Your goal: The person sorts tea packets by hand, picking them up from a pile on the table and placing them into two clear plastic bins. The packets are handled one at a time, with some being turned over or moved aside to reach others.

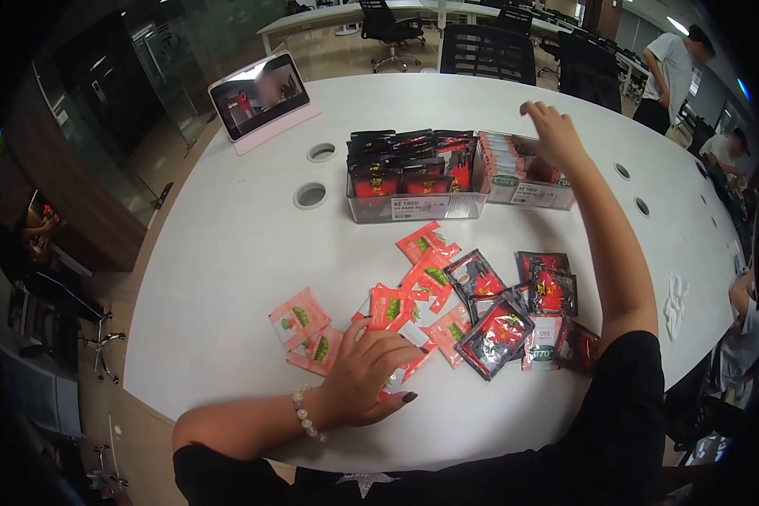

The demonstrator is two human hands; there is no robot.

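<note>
My left hand (364, 371), with a beaded bracelet at its wrist, rests over the pink-red sachets on the near side of the table. Its fingers are bent and apart, and no sachet shows between them. Sachets such as this pink-red one (388, 308) lie loosely around it. Black-and-red sachets (495, 334) are piled to its right, with a pale pink sachet (545, 341) among them. My right hand (554, 135) is raised over a clear bin (531, 196) of pink sachets, fingers loosely spread with nothing visible in them. Its forearm covers the bin's right end.
Beside that bin stands another clear bin (417, 207) full of black-and-red sachets. A tablet (260, 97) leans at the back left, near round table holes (309, 196). Crumpled white tissue (675, 305) lies right. Chairs (487, 52) and a person (673, 72) are beyond the table.
</note>
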